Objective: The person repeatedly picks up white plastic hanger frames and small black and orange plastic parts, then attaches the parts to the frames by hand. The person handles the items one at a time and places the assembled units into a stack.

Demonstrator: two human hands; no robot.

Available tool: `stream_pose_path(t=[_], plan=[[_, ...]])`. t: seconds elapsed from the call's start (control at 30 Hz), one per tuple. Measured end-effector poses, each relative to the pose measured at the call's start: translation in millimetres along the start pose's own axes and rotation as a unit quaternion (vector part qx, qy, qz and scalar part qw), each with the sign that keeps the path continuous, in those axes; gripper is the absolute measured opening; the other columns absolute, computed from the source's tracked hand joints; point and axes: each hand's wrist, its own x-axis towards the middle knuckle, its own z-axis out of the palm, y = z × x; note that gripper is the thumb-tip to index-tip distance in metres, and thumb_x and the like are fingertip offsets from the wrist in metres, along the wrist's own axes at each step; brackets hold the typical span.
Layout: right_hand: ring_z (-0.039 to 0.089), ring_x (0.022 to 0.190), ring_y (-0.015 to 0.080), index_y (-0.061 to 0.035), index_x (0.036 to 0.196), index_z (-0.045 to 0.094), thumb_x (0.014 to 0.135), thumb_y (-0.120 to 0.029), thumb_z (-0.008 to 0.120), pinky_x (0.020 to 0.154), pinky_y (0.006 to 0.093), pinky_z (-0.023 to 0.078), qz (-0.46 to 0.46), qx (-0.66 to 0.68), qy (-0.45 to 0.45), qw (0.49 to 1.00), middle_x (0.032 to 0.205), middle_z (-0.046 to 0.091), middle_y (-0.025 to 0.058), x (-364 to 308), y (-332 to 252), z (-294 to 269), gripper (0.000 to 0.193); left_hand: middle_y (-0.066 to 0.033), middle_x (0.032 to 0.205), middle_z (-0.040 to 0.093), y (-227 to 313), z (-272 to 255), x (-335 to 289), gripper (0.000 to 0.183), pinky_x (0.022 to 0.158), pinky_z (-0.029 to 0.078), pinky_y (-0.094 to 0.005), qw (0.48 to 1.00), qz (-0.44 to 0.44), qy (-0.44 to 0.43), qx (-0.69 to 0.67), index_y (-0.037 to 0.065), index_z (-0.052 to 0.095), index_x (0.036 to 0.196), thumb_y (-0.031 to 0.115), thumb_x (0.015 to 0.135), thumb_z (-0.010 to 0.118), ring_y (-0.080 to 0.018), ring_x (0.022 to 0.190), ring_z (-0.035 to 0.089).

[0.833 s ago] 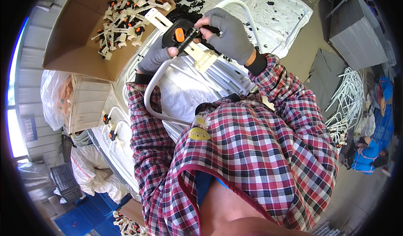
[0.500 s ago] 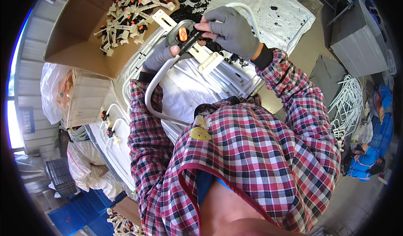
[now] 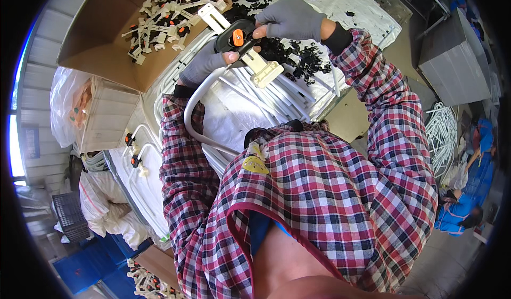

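My left hand [image 3: 204, 65], in a grey glove with bare fingertips, is closed round a bracket assembly from below. This assembly has a black body [image 3: 226, 41], an orange knob [image 3: 238, 37] and two cream plastic arms [image 3: 262, 69] sticking out on opposite sides. A bent white tube [image 3: 192, 113] runs from the bracket down against my chest. My right hand [image 3: 291, 20], gloved the same way, pinches the right edge of the black body between thumb and fingers. Part of its grip is hidden behind the glove.
A cardboard box [image 3: 101, 38] of similar brackets stands at the upper left. Small black clips [image 3: 306, 65] lie scattered over a white sheet [image 3: 367, 11]. White tubes [image 3: 277, 94] are stacked beneath my hands. A person in blue [image 3: 458, 211] is at the far right.
My right hand has risen slightly, its fingers curling against the black body. The bracket has tilted so its orange knob faces up more. The tube's arc above my right hand no longer shows.
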Motion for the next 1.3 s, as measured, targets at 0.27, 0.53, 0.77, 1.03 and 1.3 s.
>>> stream_pose_path(t=[0.27,0.53,0.77,1.03,1.3], plan=[[0.062,0.082,0.0192,-0.0062,0.102,0.071,0.086,-0.042,0.071,0.071,0.0346,0.048,0.218,0.167,0.309,0.911,0.089,0.066,0.0056,-123,109,99,0.039,-0.0096,0.114,0.063,-25,-16,-125,0.079,0.081,0.052,-0.0275,0.985,0.03,0.168,0.018,0.002,0.037,0.146,0.018,0.08,0.077,-0.018,0.098,0.063],[0.036,0.05,0.0029,-0.0044,0.087,0.067,0.095,-0.031,0.064,0.044,0.0228,0.027,0.407,0.481,0.167,0.758,0.059,0.042,-0.0075,-163,119,226,0.028,-0.0188,0.134,0.05,-48,71,-173,0.055,0.105,0.039,-0.0395,0.618,0.31,0.646,0.324,-0.001,0.05,0.132,0.019,0.086,0.071,-0.0311,0.125,0.049],[0.064,0.079,0.0198,-0.0031,0.12,0.061,0.091,-0.039,0.065,0.068,0.0315,0.051,-0.106,0.381,-0.186,0.899,0.093,0.067,0.0083,-6,-120,199,0.047,-0.019,0.118,0.06,-43,54,-168,0.055,0.082,0.052,-0.0348,0.664,0.257,0.584,0.389,0.002,0.051,0.132,0.015,0.084,0.074,-0.0277,0.098,0.063],[0.067,0.098,0.0279,-0.0001,0.117,0.063,0.092,-0.029,0.065,0.087,0.0339,0.052,0.015,0.26,-0.214,0.941,0.103,0.068,0.0153,-33,-72,218,0.039,-0.0104,0.066,0.063,-239,-69,-392,0.02,0.056,0.047,-0.0337,0.521,-0.152,0.793,0.276,0.002,0.069,0.098,0.019,0.09,0.062,-0.0183,0.058,0.061],[0.068,0.086,0.0189,-0.0005,0.11,0.067,0.092,-0.025,0.067,0.079,0.0309,0.053,0.18,0.245,-0.219,0.927,0.094,0.071,0.0114,-89,-25,250,0.031,-0.0147,0.133,0.051,-343,-70,-417,0.046,0.096,0.049,-0.0452,0.503,-0.47,0.633,0.354,0.013,0.056,0.13,0.018,0.084,0.062,-0.0362,0.119,0.053]])
